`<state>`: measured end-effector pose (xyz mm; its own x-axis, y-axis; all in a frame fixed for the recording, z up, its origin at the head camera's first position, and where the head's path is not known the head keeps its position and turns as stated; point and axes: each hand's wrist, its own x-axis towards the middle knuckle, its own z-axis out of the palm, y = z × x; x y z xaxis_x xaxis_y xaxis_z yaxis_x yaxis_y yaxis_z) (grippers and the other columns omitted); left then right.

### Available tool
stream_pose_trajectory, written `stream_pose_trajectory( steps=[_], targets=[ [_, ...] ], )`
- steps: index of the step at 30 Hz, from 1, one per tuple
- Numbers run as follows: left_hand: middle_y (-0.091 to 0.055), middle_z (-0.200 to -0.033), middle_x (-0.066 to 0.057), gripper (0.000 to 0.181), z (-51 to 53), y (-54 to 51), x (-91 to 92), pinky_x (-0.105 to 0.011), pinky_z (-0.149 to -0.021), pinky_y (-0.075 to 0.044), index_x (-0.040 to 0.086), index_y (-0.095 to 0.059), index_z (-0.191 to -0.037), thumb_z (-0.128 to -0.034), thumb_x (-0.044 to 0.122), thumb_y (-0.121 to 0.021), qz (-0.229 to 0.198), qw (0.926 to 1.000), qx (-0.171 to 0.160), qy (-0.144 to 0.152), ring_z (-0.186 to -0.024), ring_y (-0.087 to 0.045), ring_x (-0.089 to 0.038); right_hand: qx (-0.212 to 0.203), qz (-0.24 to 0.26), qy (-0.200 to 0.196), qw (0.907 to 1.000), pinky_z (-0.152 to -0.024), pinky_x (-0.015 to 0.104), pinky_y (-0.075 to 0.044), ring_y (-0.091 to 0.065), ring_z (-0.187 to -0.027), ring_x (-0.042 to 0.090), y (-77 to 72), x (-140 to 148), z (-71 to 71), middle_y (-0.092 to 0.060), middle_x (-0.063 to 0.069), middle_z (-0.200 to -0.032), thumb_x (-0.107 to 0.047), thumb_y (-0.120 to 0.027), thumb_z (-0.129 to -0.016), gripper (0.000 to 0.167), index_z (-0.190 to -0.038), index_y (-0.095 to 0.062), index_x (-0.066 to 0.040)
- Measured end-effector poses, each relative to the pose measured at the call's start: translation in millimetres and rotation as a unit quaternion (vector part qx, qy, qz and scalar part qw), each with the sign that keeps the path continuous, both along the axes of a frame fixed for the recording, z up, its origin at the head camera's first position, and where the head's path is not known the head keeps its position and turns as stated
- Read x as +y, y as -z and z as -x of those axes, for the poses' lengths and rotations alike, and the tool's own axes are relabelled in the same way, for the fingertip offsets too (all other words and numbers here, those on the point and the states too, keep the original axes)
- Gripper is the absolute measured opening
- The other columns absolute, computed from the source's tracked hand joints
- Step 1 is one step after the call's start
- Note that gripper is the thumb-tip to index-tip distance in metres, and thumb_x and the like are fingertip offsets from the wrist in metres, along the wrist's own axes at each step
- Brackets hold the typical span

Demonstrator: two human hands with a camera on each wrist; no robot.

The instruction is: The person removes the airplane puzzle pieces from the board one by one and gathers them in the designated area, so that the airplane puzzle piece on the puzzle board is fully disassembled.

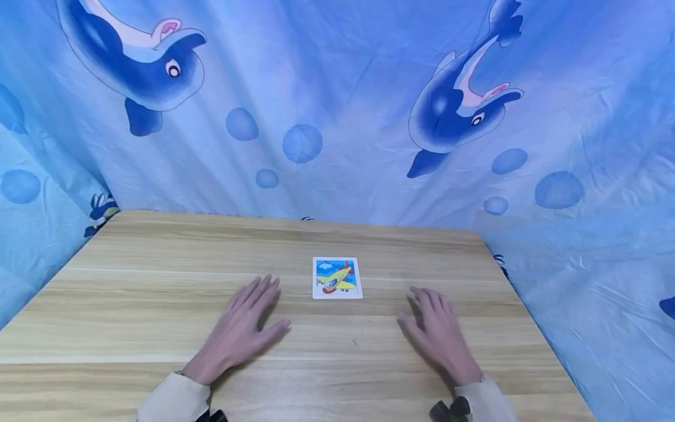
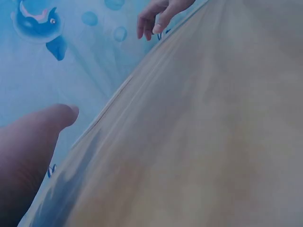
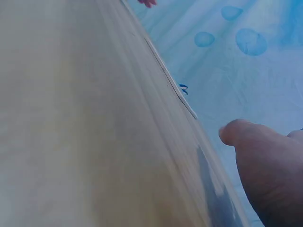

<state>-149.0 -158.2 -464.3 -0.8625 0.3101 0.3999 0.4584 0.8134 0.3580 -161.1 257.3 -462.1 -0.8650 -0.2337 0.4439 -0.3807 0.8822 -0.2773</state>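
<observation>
A small white-bordered square picture (image 1: 337,278) of a yellow aeroplane lies flat near the middle of the wooden table. To its left and nearer the front is my left hand (image 1: 239,328), palm down with its fingers extended and thumb spread. My right hand (image 1: 437,331) is to the picture's right, palm down, its fingers slightly bent. Neither hand touches the picture or holds anything. The left wrist view shows the left thumb (image 2: 52,120) close up, with the right hand (image 2: 163,16) farther off. In the right wrist view the right thumb (image 3: 251,137) shows above the tabletop.
The pale wood-grain table (image 1: 343,375) reaches back to a blue cloth (image 1: 348,76) printed with dolphins and bubbles, which also hangs along both sides. Light sleeves (image 1: 174,398) cover the forearms, and dark straps (image 1: 450,408) show at the wrists.
</observation>
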Motion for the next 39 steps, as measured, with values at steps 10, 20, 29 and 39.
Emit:
stream_pose_trajectory(
  steps=[10,20,29,39],
  targets=[
    [-0.048,-0.155,-0.019,0.077,29.8,-6.3,25.7,-0.062,-0.116,-0.033,0.002,-0.047,-0.154,-0.0971,0.05,-0.068,-0.041,0.9982,-0.015,0.04,-0.143,-0.042,-0.041,0.057,0.051,-0.028,0.9967,-0.091,0.051,-0.046,-0.059,-0.104,0.034,-2.5,-21,31.1,-0.067,0.013,-0.114,-0.022,-0.076,-0.094,0.033,-0.119,-0.069,-0.002],
    [-0.05,-0.153,-0.019,0.078,51.3,-5.8,46.3,-0.058,-0.118,-0.031,0.0,-0.049,-0.152,-0.096,0.049,-0.071,-0.052,0.9967,-0.033,0.053,-0.144,-0.042,-0.04,0.062,0.07,-0.061,0.9937,-0.097,0.056,-0.047,-0.061,-0.107,0.037,-5.3,-45,55.2,-0.067,0.016,-0.112,-0.018,-0.074,-0.094,0.029,-0.116,-0.07,0.0],
    [-0.052,-0.152,-0.019,0.073,63.8,-4.8,50.5,-0.056,-0.123,-0.023,-0.001,-0.056,-0.147,-0.0965,0.05,-0.07,-0.025,0.9964,-0.048,0.064,-0.146,-0.04,-0.039,0.008,0.079,-0.082,0.9935,-0.1,0.053,-0.048,-0.06,-0.113,0.035,-8.2,-67,66.9,-0.068,0.014,-0.118,-0.023,-0.072,-0.097,0.032,-0.12,-0.07,-0.001],
    [-0.054,-0.15,-0.019,0.068,68.0,-0.1,52.6,-0.055,-0.12,-0.029,-0.001,-0.058,-0.145,-0.0973,0.046,-0.071,-0.035,0.9949,-0.068,0.066,-0.143,-0.044,-0.038,-0.008,0.098,-0.112,0.9888,-0.098,0.052,-0.049,-0.06,-0.11,0.033,-4.8,-84,75.6,-0.068,0.012,-0.113,-0.021,-0.071,-0.098,0.03,-0.119,-0.07,0.0]
  ],
)
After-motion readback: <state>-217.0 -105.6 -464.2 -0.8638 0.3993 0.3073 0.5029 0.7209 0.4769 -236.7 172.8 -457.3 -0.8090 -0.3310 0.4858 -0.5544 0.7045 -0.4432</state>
